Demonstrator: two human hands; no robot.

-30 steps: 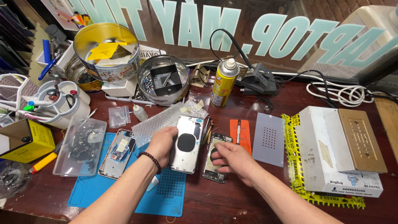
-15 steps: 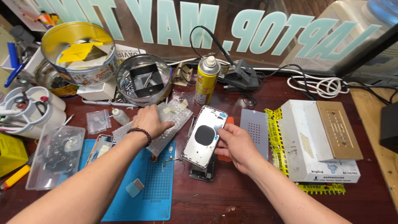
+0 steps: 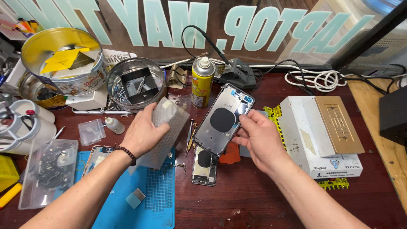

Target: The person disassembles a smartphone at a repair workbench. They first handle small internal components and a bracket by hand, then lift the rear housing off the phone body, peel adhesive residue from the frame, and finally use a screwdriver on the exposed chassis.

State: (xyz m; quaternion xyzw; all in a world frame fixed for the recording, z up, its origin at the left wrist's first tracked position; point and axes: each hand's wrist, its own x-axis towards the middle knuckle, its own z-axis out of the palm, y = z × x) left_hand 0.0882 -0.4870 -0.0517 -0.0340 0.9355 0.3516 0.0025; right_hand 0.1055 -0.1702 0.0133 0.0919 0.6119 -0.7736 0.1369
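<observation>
Dark wooden worktop (image 3: 254, 199), crowded with repair clutter. Above it, the right hand (image 3: 258, 142) pinches a phone back housing (image 3: 223, 119), tilted, by its lower edge. The left hand (image 3: 144, 131) grasps a bubble-wrap pouch (image 3: 165, 135) over the blue mat (image 3: 148, 199). Held so lightly, the housing could slip onto the second housing (image 3: 204, 164) or spray can (image 3: 202, 82).

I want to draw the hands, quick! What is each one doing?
Left hand: closed, holding a clear bubble-wrap sheet.
Right hand: fingers closed on a silver phone back housing with a black round patch.
</observation>
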